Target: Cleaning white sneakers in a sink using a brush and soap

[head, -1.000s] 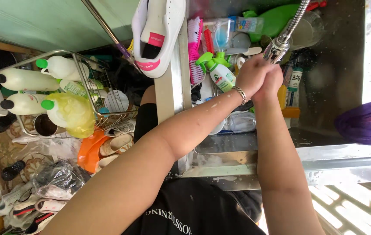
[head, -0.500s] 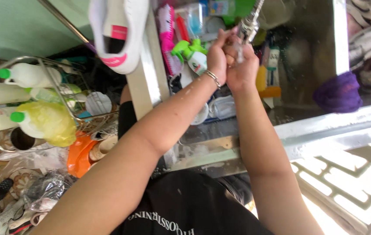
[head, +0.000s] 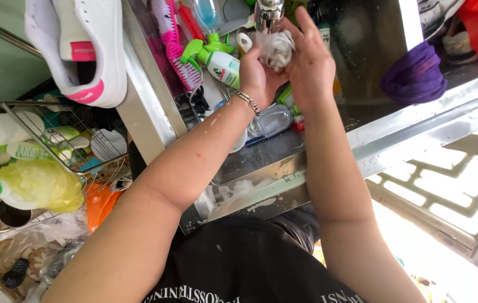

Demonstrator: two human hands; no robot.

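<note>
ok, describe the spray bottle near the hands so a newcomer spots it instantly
Start at the steel sink and find the left hand under the tap. Just left of that hand lies a white spray bottle, tilted. Its bright green trigger head sets it apart from the pink brush beside it.

The person wore a black shirt (head: 239, 264) with pale lettering across it. Both forearms were bare — the left hand (head: 255, 78) carried a silver chain bracelet (head: 248, 102) at the wrist.
</note>
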